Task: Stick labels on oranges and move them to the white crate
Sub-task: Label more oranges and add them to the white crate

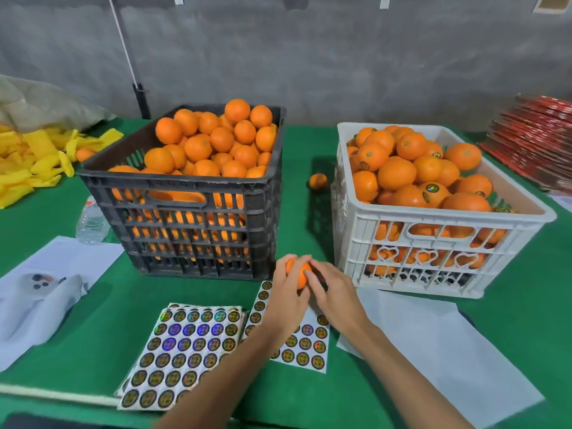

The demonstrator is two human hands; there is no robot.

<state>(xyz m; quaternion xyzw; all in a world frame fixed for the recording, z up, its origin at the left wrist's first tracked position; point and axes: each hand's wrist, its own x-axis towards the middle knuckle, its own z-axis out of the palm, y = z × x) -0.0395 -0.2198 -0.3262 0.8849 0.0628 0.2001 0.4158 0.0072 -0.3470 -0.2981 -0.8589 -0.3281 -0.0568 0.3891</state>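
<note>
My left hand (286, 292) grips an orange (299, 274) just above the green table, between the two crates. My right hand (334, 292) presses its fingertips onto the right side of that orange; whether a label is under them is hidden. A black crate (192, 224) heaped with unlabelled oranges stands at the centre left. The white crate (433, 252) on the right holds several oranges, some with round shiny labels. Label sheets (185, 345) lie under my forearms, one stack to the left and a partly used sheet (306, 345) beneath my hands.
A loose orange (318, 181) lies between the crates at the back. Yellow foam nets (34, 159) pile at the far left, red flat boxes (535, 140) at the far right. A water bottle (92, 222), white backing papers (439, 345) and crumpled white sheets (40, 301) lie on the table.
</note>
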